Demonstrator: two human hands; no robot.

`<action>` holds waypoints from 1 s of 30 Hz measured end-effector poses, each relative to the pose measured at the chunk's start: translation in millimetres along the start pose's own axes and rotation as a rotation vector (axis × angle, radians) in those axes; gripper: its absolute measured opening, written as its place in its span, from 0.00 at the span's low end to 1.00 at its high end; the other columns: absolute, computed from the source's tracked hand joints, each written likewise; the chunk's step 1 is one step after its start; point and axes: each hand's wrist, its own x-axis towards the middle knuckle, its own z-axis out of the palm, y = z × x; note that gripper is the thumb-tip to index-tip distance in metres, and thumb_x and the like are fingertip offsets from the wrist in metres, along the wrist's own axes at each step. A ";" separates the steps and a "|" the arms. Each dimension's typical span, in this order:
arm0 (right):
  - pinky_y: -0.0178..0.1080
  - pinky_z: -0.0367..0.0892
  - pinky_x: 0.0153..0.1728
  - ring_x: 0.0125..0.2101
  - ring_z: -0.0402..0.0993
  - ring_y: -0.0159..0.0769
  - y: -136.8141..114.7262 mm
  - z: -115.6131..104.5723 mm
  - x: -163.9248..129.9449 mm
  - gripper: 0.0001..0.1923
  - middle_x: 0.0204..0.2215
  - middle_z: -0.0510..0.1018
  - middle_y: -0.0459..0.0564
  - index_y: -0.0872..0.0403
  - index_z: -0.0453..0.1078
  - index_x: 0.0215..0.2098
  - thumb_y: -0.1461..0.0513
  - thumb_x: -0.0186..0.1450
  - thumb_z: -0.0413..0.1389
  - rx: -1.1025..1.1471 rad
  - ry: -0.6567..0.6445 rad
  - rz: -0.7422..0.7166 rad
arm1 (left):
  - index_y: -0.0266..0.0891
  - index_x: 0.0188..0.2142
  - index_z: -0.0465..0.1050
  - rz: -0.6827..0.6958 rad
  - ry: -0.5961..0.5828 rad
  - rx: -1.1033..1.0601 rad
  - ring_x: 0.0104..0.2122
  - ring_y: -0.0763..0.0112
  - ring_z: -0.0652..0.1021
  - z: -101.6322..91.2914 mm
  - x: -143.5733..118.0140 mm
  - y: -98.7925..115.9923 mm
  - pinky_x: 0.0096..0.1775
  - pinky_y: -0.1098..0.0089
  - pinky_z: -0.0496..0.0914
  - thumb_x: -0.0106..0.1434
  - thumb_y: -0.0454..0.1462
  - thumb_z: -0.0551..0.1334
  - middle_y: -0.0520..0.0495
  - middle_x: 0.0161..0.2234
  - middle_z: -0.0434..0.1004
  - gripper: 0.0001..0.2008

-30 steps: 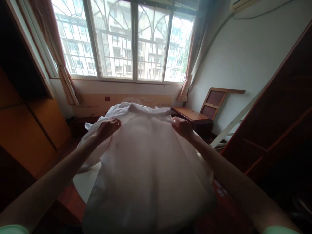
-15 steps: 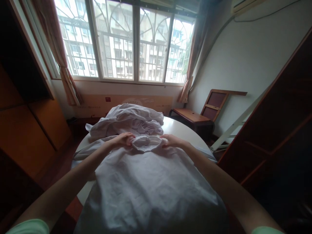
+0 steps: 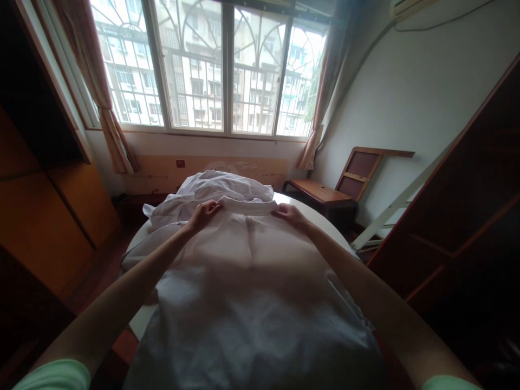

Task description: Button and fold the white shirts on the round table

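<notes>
A white shirt (image 3: 252, 287) is stretched out in front of me, its back toward me, hanging down over the near side of a round white table (image 3: 140, 319). My left hand (image 3: 202, 213) grips the left end of its collar (image 3: 247, 206). My right hand (image 3: 289, 215) grips the collar's right end. The collar is pulled taut and lifted a little above the table. Behind it lies a crumpled heap of white clothes (image 3: 211, 189) on the table's far half.
A big barred window (image 3: 211, 65) with curtains fills the far wall. An orange wooden wardrobe (image 3: 44, 216) stands on the left, dark wooden furniture (image 3: 467, 216) on the right. A low wooden bench (image 3: 320, 192) and a leaning wooden frame (image 3: 359, 168) stand at the back right.
The shirt was held high and spread, then dropped onto the table with the collar bunched between my hands. Now the collar is pulled straight and raised again, hands moved apart.
</notes>
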 end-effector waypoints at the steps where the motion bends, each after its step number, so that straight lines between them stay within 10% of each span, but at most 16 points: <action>1: 0.34 0.58 0.26 0.24 0.63 0.31 -2.2 -6.2 -1.8 0.22 0.22 0.69 0.44 0.58 0.68 0.27 0.47 0.48 0.58 -0.027 -0.044 0.030 | 0.36 0.19 0.63 0.004 -0.023 -0.007 0.20 0.77 0.61 -3.6 0.7 2.2 0.24 0.76 0.56 0.53 0.50 0.55 0.56 0.16 0.59 0.19; 7: 0.33 0.56 0.23 0.19 0.59 0.28 1.0 -32.5 -7.9 0.22 0.17 0.67 0.43 0.58 0.70 0.25 0.46 0.49 0.56 -0.154 -0.007 0.090 | 0.35 0.23 0.70 -0.060 -0.324 -0.034 0.22 0.75 0.65 -24.6 -1.0 0.2 0.24 0.75 0.58 0.48 0.49 0.61 0.52 0.20 0.68 0.17; 15: 0.33 0.56 0.24 0.21 0.59 0.28 4.4 -33.1 -10.6 0.22 0.19 0.66 0.43 0.58 0.67 0.23 0.46 0.50 0.54 -0.150 0.067 0.018 | 0.35 0.23 0.67 -0.010 0.026 0.191 0.23 0.73 0.66 -15.2 -1.4 2.4 0.27 0.73 0.58 0.55 0.44 0.54 0.50 0.20 0.67 0.14; 24: 0.33 0.55 0.22 0.19 0.57 0.27 11.7 -63.9 -23.6 0.25 0.18 0.65 0.42 0.58 0.68 0.25 0.43 0.48 0.55 -0.122 0.026 0.056 | 0.37 0.21 0.68 -0.131 -0.437 0.013 0.18 0.77 0.61 -48.1 -3.9 1.2 0.21 0.75 0.55 0.47 0.53 0.60 0.55 0.16 0.59 0.20; 30: 0.33 0.57 0.26 0.24 0.62 0.29 12.1 -66.3 -31.1 0.24 0.21 0.69 0.45 0.58 0.69 0.24 0.45 0.48 0.57 -0.197 -0.012 0.054 | 0.35 0.21 0.70 -0.082 -0.350 0.165 0.21 0.75 0.63 -49.4 -13.6 -24.7 0.23 0.75 0.57 0.48 0.53 0.58 0.52 0.17 0.63 0.22</action>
